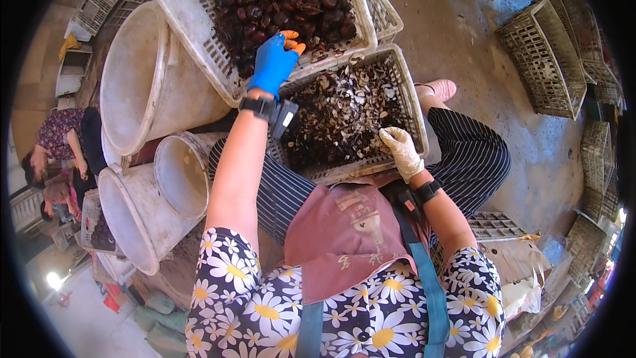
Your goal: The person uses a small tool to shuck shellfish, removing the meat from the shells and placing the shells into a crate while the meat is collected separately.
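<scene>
My left hand [274, 62], in a blue glove with orange fingertips, is over the near edge of a white plastic crate [194, 25] filled with dark, unpeeled water chestnuts [283, 5]. Its thumb and finger are a little apart; whether anything is between them is unclear. A second crate [422, 124], in front of my lap, holds brown and pale peelings [348, 104]. Above its right side, my right hand [401, 151] wears a cream glove. Its fingers are closed around a small peeling tool [372, 130]; only a thin dark end shows.
Large white plastic buckets [159, 104] lean at my left, with smaller ones [186, 174] below. Slatted crates [546, 59] stand on the wet floor [447, 20] at right. A person [64, 139] sits at far left, another beyond. My striped knees flank the peelings crate.
</scene>
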The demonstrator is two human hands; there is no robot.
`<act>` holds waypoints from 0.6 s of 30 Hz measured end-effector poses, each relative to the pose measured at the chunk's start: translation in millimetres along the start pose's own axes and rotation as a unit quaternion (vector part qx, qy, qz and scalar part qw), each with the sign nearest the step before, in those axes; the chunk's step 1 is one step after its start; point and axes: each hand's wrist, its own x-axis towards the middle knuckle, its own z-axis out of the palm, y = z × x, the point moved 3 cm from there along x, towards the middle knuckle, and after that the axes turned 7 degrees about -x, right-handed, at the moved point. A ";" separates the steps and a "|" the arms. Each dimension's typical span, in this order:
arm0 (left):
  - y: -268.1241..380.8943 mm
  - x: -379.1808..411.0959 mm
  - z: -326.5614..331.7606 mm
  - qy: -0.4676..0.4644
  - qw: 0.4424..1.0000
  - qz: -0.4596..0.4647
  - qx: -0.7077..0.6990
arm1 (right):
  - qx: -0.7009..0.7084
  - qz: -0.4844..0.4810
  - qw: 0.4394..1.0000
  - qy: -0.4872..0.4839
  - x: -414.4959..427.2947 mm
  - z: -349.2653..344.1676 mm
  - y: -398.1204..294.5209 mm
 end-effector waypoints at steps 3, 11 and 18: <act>-9.1 26.2 9.3 -0.030 0.980 -0.001 0.197 | -0.004 -0.004 1.000 -0.015 2.4 -1.7 1.6; -23.2 23.6 1.8 -0.128 0.986 0.008 0.105 | 0.032 -0.012 0.999 -0.035 4.0 -4.2 -0.5; 9.0 -85.8 11.9 -0.165 0.864 -0.169 -0.445 | -0.017 -0.115 0.988 -0.106 1.7 22.1 -47.6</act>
